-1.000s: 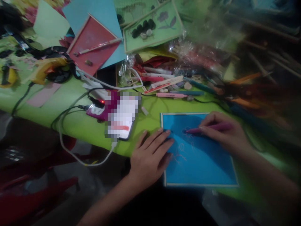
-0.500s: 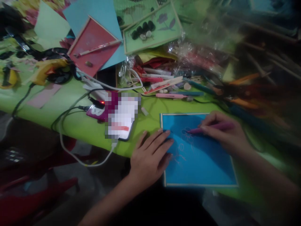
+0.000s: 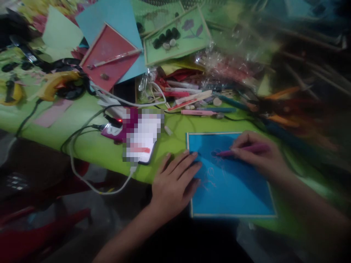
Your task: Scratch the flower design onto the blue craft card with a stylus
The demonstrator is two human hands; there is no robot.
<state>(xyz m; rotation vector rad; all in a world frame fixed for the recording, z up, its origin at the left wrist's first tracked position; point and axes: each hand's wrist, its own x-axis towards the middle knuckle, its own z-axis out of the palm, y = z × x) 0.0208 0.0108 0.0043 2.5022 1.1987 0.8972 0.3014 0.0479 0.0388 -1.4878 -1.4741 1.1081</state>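
A blue board (image 3: 236, 190) edged with thin pale strips lies on the green table (image 3: 109, 157) at the lower right. Faint pinkish line drawings, one like a flower, show on its left half. My right hand (image 3: 255, 151) is closed around a purple pen (image 3: 253, 148), whose tip is at the flower drawing. My left hand (image 3: 175, 179) lies with its fingers spread, their tips over the board's left edge, holding nothing. Part of the board's right side is hidden by my right hand and forearm.
Left of the board are a phone (image 3: 145, 138) and a white cable (image 3: 102, 191). Behind lie pens (image 3: 199, 112), a red framed card (image 3: 109, 58), a green framed card (image 3: 178, 40) and orange-handled scissors (image 3: 282, 93). A yellow glue gun (image 3: 56, 84) is at the left.
The purple pen's tip has shifted slightly left across the flower drawing, along with my right hand. My left hand stays in place.
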